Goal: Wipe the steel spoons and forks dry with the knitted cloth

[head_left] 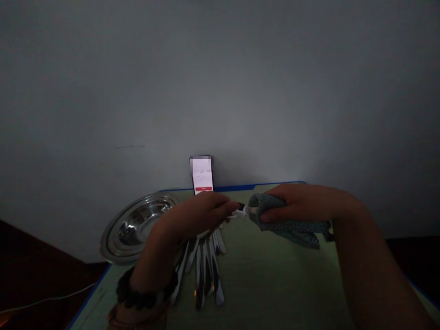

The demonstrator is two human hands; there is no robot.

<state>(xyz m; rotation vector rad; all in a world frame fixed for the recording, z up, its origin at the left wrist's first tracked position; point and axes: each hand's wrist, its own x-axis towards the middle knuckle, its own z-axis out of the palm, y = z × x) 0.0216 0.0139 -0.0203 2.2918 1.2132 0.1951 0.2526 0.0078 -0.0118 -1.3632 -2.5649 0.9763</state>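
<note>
My left hand (208, 211) is closed on one end of a shiny metal piece of cutlery (242, 211); whether it is a spoon or a fork I cannot tell. A grey-green cloth with a checked edge (292, 229) is gripped in my right hand (292, 204), wrapped around the other end of that piece. Below my left hand several metal cutlery pieces (206, 270) lie fanned on the table, their handles toward me. Their far ends are partly hidden by my left hand.
Behind my left arm stands a round shiny metal basin (113, 243) at the table's left. A lit phone (202, 176) leans upright against the grey wall (220, 91). The pale green table (268, 284) has a blue edge. A white cable (62, 298) runs at the lower left.
</note>
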